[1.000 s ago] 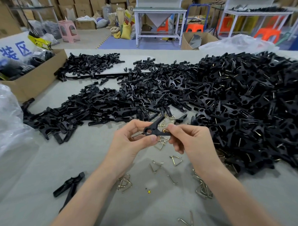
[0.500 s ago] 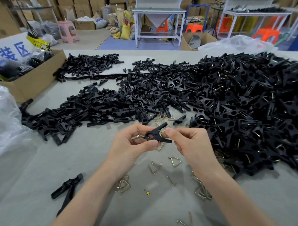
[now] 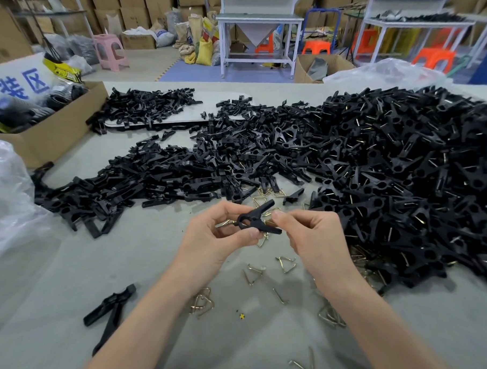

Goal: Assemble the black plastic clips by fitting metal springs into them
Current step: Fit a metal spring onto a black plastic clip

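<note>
A black plastic clip [image 3: 256, 218] is held above the grey table between both hands, its two arms spread toward the right. My left hand [image 3: 219, 235] pinches its round left end between thumb and fingers. My right hand [image 3: 314, 234] pinches the clip's right side with thumb and forefinger. Loose brass-coloured metal springs [image 3: 254, 273] lie on the table under and in front of the hands. A big heap of black clips with springs [image 3: 398, 183] fills the right side. A flatter spread of black clip halves [image 3: 142, 183] lies to the left.
Two black clip pieces [image 3: 111, 310] lie apart at the lower left. A cardboard box [image 3: 53, 131] stands at the far left, with a clear plastic bag [image 3: 6, 200] in front of it. Another clip pile [image 3: 146, 105] sits on a white board further back.
The clip has been turned a little in my fingers; its upper arm now points more steeply up to the right. Both hands stay in nearly the same place.
</note>
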The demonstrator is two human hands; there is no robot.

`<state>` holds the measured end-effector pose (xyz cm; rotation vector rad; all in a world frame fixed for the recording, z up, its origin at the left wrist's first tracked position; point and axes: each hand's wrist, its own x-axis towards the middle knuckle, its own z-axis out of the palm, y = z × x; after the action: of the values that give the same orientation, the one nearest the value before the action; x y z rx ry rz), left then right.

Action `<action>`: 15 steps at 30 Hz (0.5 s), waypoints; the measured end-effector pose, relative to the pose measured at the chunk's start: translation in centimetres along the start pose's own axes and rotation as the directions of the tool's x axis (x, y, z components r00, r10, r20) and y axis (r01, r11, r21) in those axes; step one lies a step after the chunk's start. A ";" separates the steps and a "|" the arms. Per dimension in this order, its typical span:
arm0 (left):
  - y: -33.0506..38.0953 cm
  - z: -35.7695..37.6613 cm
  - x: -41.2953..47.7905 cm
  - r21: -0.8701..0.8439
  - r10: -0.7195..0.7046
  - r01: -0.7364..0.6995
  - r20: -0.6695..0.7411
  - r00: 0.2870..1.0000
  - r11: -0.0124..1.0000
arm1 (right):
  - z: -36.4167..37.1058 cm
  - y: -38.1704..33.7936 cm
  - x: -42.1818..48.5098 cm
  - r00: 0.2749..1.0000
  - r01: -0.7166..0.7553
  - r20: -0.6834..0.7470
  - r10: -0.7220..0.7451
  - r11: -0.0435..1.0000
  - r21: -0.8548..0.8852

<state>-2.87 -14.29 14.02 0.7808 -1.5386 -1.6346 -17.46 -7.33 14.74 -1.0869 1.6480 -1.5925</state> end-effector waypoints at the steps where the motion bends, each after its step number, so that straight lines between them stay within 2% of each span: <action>1: 0.0 0.0 0.0 -0.002 0.001 -0.001 0.004 1.000 1.000 | 0.0 0.0 0.0 1.000 -0.003 -0.001 0.003 1.000 0.001; 7: -0.1 -0.2 0.0 0.040 0.023 -0.024 0.031 0.999 0.999 | -0.1 0.2 -0.1 1.000 0.006 -0.020 -0.006 0.999 -0.039; 11: -0.2 -0.2 -0.1 0.104 0.044 -0.046 0.024 0.999 0.993 | -0.1 0.3 -0.2 0.995 0.084 -0.040 -0.094 0.975 -0.204; 15: -0.3 -0.1 -0.1 0.139 0.059 -0.059 -0.001 0.998 0.989 | -0.1 0.3 0.0 0.999 0.040 -0.023 -0.043 0.993 -0.114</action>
<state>-2.74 -14.23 13.72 0.8047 -1.6702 -1.4937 -17.64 -7.31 14.43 -1.1696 1.7617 -1.5607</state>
